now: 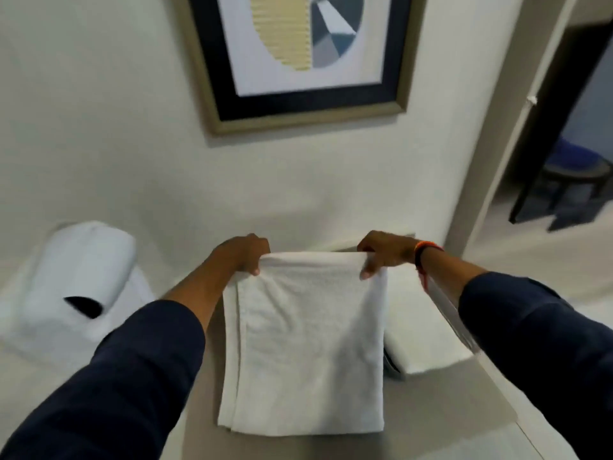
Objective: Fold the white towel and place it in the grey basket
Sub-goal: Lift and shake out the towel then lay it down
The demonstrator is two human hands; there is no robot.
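Several layers already show along the left edge of the white towel (303, 343), so the folding looks well under way: the cloth hangs as a narrow doubled panel in the lower centre of the frame, its bottom fold low over the grey-brown bench (464, 390); whether it touches there I cannot tell. At least one more fold probably remains, and the placing has not begun, since no grey basket can be made out in this view. Both arms reach forward in dark sleeves. The left hand (243, 254) pinches the upper left corner of the towel, thumb in front, and the right hand (381, 255), with an orange band at the wrist, grips the upper right corner likewise, holding the top edge taut and level.
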